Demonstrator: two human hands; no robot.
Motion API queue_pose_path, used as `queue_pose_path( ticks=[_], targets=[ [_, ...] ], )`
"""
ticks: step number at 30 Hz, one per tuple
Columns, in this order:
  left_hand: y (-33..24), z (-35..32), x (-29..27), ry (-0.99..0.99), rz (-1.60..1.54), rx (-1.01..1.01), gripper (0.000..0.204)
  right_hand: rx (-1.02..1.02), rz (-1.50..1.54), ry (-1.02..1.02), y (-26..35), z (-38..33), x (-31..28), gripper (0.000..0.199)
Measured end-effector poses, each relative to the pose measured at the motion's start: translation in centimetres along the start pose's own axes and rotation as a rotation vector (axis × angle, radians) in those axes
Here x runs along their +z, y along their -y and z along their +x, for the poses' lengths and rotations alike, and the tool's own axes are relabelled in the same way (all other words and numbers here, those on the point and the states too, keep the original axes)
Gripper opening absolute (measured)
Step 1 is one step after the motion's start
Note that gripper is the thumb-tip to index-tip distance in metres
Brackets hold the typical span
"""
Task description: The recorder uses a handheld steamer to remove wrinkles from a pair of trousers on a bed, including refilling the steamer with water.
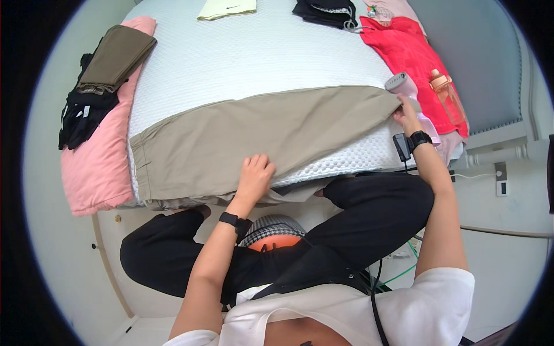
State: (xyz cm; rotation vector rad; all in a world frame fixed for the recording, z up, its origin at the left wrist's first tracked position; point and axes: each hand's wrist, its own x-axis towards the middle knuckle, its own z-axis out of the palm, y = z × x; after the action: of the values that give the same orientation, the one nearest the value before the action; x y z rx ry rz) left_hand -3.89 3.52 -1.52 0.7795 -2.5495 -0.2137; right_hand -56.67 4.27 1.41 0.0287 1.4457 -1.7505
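A pair of khaki trousers (231,132) lies folded lengthwise across the near part of the bed, elastic waistband at the left and leg ends at the right. My right hand (407,115) grips the leg end at the right, thumb and fingers closed on the cloth. On the near edge of the trousers, around the middle, rests my left hand (257,176). Its fingers are curled down, and their tips are hidden. Some of the cloth hangs over the bed's front edge. A pink-and-grey handheld appliance (407,89), perhaps a garment steamer, lies just beyond my right hand.
The white quilted bed (254,57) holds a pink pillow (92,179) with folded brown trousers (115,57) and black clothing. Farther off are a pale yellow folded garment (227,8) and black folded clothes (326,11). A peach bottle (447,98) lies on red cloth (398,49).
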Motion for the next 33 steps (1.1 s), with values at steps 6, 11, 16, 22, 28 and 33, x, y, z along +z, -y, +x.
queue_pose_path(
  ticks=[6, 11, 16, 22, 28, 33],
  targets=[
    [0.5, -0.4, -0.1, 0.059, 0.05, -0.145, 0.015, -0.113, 0.036, -0.17, -0.8, 0.3, -0.2, 0.027],
    [3.8, 1.3, -4.7, -0.372, 0.022, -0.435, 0.017, -0.322, 0.275, 0.438, 4.1, -1.8, 2.3, 0.022],
    [9.0, 2.5, -9.3, -0.428, -0.013, -0.675, 0.011, -0.255, 0.27, 0.493, 7.1, -7.3, 8.7, 0.029],
    [10.0, 2.1, -11.2, -0.389, -0.069, -0.769, 0.009, 0.033, 0.185, 0.349, 6.3, -4.7, 16.3, 0.038],
    [5.0, -0.1, -9.7, -0.538, 0.099, -0.298, 0.014, -0.177, 0.2, 0.72, 8.9, -7.5, 14.7, 0.038],
    [0.0, 0.7, -2.7, -0.16, -0.099, -0.069, 0.012, -0.16, -0.687, 0.243, 8.4, 2.2, -3.6, 0.024]
  ],
)
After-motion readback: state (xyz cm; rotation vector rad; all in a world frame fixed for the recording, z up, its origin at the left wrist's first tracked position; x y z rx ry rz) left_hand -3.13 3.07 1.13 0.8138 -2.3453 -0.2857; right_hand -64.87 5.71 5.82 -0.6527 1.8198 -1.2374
